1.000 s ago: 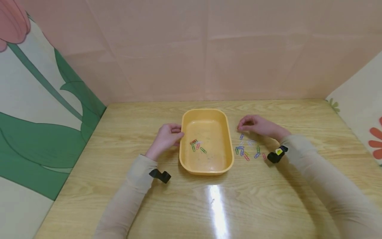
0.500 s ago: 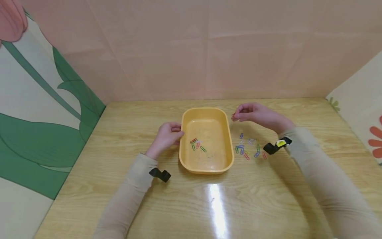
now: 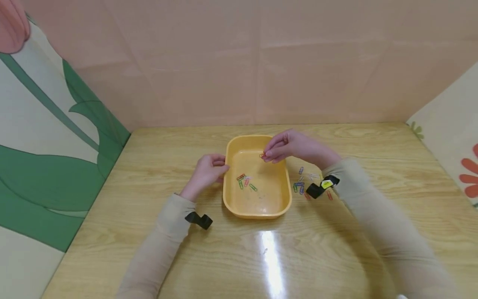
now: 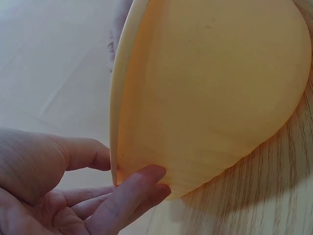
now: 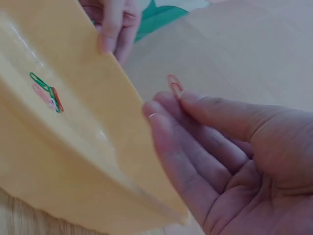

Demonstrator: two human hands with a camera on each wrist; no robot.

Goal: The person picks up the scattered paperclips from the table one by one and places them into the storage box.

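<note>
A yellow plastic tray (image 3: 257,209) stands on the table with several coloured paper clips (image 5: 49,90) lying in it. At its left side my left hand (image 3: 207,171) grips the rim, thumb on one face and fingers against the other, as the left wrist view (image 4: 117,196) of that hand confirms. Over the far right part of the tray, my right hand (image 3: 287,147) pinches a red paper clip (image 5: 174,84) between thumb and forefinger. The clip sticks out past the fingertips, above the tray floor.
Several loose paper clips (image 3: 301,187) lie on the wooden table (image 3: 239,265) just right of the tray, some partly hidden by the right wrist's black strap (image 3: 322,187). A pink wall covering (image 3: 257,83) rises behind the table, with patterned panels (image 3: 45,187) at both sides.
My right hand has lifted from the loose clips on the right and moved left over the tray, carrying the red paper clip. The left hand and tray have stayed nearly still.
</note>
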